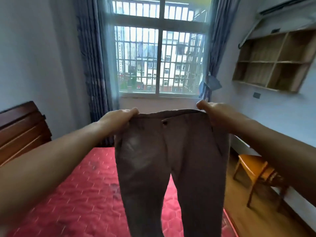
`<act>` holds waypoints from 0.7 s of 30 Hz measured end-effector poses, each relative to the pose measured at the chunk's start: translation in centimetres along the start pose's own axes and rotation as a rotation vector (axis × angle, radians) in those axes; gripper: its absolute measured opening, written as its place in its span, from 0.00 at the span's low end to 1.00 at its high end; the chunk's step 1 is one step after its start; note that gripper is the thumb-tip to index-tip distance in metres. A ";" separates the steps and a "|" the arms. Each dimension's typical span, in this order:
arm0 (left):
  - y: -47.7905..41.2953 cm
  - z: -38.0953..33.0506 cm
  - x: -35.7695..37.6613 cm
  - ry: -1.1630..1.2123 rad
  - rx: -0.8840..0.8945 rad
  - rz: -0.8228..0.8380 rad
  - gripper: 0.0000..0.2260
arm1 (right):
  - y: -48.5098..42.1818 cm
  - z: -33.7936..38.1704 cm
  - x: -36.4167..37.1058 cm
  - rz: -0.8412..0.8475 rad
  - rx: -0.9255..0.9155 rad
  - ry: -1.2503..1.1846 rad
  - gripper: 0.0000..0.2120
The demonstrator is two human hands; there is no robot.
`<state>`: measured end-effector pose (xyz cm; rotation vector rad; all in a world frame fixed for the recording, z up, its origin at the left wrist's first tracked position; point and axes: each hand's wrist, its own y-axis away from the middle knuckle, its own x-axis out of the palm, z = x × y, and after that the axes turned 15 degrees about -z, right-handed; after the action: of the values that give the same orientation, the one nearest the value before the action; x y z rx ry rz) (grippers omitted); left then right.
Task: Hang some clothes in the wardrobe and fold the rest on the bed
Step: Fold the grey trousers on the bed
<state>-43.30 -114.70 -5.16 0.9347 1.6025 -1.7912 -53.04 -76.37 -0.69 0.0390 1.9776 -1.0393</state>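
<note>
Both hands hold a pair of trousers up in the air in front of the person. The left hand grips the left end of the waistband, fingers curled over the top edge. The right hand grips the right end the same way, thumb side up. The waistband is stretched flat between them, level with the sill of the window.

The trousers are grey-brown, with a dark button at the middle of the waist. A pale, worn patch shows on the left hip. Both legs hang straight down, apart below the crotch, and run out of the bottom of the frame. Whether the hems touch anything cannot be told.

Below and behind the trousers lies the bed, covered in a red quilted mattress. Its dark wooden headboard stands against the left wall.

Blue curtains hang at either side of the barred window. On the right wall is a wooden shelf with open compartments. Beneath it, near the bed, stands a wooden chair on the floor.
</note>
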 end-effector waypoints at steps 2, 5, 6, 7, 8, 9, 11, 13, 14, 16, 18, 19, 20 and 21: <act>0.5 1.0 -2.3 0.022 0.005 -0.006 0.23 | -0.1 0.4 -0.4 0.025 -0.098 0.084 0.21; 1.4 2.4 -4.6 -0.009 0.095 -0.012 0.27 | -0.4 1.3 -0.9 0.066 -0.142 0.076 0.19; 1.8 2.7 -5.2 -0.003 0.119 -0.016 0.26 | -0.5 1.5 -1.0 0.079 -0.130 0.061 0.16; 2.1 3.1 -5.8 0.018 0.133 -0.015 0.25 | -0.8 1.7 -1.1 0.074 -0.142 0.048 0.18; 2.4 3.5 -6.4 0.034 0.150 -0.007 0.23 | -1.0 1.8 -0.8 0.076 -0.175 0.063 0.21; 2.6 3.8 -6.8 0.047 0.176 0.010 0.20 | -1.2 2.0 -0.6 0.076 -0.172 0.070 0.23; 3.0 4.3 -7.4 0.118 0.191 0.050 0.16 | -1.5 2.3 -0.1 0.042 -0.097 0.002 0.26; 3.3 4.6 -7.8 0.253 0.129 0.062 0.14 | -2.1 2.3 0.9 0.001 -0.077 -0.060 0.23; 3.5 4.7 -7.9 0.308 0.096 0.063 0.13 | -2.5 2.2 1.3 -0.001 -0.054 -0.097 0.20; 3.8 4.7 -7.9 0.384 0.038 0.093 0.11 | -3.1 2.1 1.7 0.005 0.010 -0.204 0.14; 4.1 4.7 -7.8 0.448 0.001 0.154 0.09 | -3.7 1.7 2.2 0.009 0.060 -0.247 0.11; 4.2 4.9 -7.7 0.478 -0.009 0.188 0.07 | -4.0 1.5 2.4 0.019 0.092 -0.247 0.09; 4.2 5.0 -7.7 0.503 -0.016 0.218 0.07 | -4.1 1.3 2.6 0.027 0.124 -0.246 0.07; 4.2 5.1 -7.6 0.512 -0.020 0.232 0.08 | -4.2 1.0 2.6 0.032 0.151 -0.252 0.06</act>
<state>-36.08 -120.70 -1.44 1.5932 1.7104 -1.4435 -55.59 -80.72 -0.06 0.0207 1.6653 -1.1144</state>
